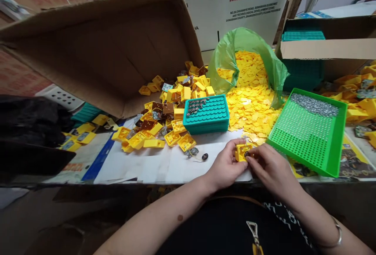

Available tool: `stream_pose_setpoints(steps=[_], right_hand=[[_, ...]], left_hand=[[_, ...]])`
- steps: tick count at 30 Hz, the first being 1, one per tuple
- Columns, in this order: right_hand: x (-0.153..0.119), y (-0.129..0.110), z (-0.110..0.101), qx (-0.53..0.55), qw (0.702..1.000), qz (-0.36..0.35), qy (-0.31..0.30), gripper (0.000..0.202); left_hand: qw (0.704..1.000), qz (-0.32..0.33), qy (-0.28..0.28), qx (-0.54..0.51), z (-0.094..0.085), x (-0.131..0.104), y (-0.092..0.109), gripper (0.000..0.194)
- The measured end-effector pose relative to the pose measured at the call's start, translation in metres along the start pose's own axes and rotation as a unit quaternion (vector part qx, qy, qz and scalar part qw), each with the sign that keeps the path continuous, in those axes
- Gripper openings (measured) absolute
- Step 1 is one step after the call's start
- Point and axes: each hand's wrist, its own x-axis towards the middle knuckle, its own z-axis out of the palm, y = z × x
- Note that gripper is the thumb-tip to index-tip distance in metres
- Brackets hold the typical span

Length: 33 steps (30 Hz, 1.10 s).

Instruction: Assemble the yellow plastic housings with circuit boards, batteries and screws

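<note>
My left hand (227, 165) is closed around a small open yellow housing (240, 151) near the table's front edge. The fingers of my right hand (268, 167) pinch a small dark round part (246, 154) at the housing's right side. On the white paper to the left lie a grey circuit piece (192, 152) and a black round part (205, 156), joined by thin wires. Behind my hands stands a teal tray stack (206, 125), with several small metallic round parts in the top tray's back left.
Yellow housings (154, 143) are heaped before a large tipped cardboard box (102, 47). Flat yellow pieces (249, 106) spill from a green bag (273, 67). On the right, a green perforated tray (311, 145) holds small metal pieces (314, 105).
</note>
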Motion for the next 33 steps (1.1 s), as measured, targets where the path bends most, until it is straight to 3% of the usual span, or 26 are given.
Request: stream_pose_setpoints(steps=[4,7,9,11,14,17,20,21,23,25,28,33], right_hand=[[0.001,-0.007,0.005,-0.054,0.997,0.043,0.032,0.012],[0.001,-0.013,0.007,-0.174,0.984,-0.023,0.035,0.018],[0.000,-0.014,0.005,-0.205,0.976,-0.077,0.005,0.018],[-0.003,-0.012,0.002,-0.149,0.983,-0.107,-0.013,0.023],[-0.009,-0.008,-0.001,-0.019,0.995,-0.091,0.039,0.034],[-0.012,-0.006,-0.001,0.032,0.994,-0.036,0.096,0.029],[-0.009,-0.007,-0.002,0.164,0.976,0.097,0.103,0.029],[-0.006,-0.008,-0.002,0.242,0.954,0.157,0.086,0.032],[0.001,-0.011,-0.003,0.391,0.882,0.264,0.015,0.040],[0.006,-0.015,-0.004,0.464,0.821,0.326,-0.068,0.046],[0.010,-0.019,-0.007,0.458,0.807,0.354,-0.115,0.042],[0.004,-0.020,-0.011,0.472,0.812,0.338,-0.067,0.042]], left_hand=[[0.999,0.025,0.008,0.045,-0.002,0.000,-0.005,0.048],[0.999,0.028,0.007,0.026,-0.004,0.002,-0.005,0.047],[0.999,0.018,0.004,-0.030,-0.007,0.003,-0.001,0.050],[0.994,0.002,-0.004,-0.111,-0.009,0.003,0.003,0.054],[0.982,-0.032,-0.015,-0.188,-0.013,0.001,0.008,0.055],[0.979,-0.066,-0.030,-0.192,-0.018,-0.005,0.010,0.048],[0.970,-0.102,-0.100,-0.195,-0.027,-0.014,0.010,0.044],[0.966,-0.109,-0.127,-0.196,-0.029,-0.018,0.009,0.044],[0.961,-0.107,-0.168,-0.194,-0.034,-0.023,0.009,0.042],[0.961,-0.098,-0.186,-0.182,-0.036,-0.025,0.008,0.039],[0.970,-0.109,-0.158,-0.150,-0.035,-0.025,0.008,0.038],[0.987,-0.097,-0.076,-0.104,-0.026,-0.024,0.009,0.033]])
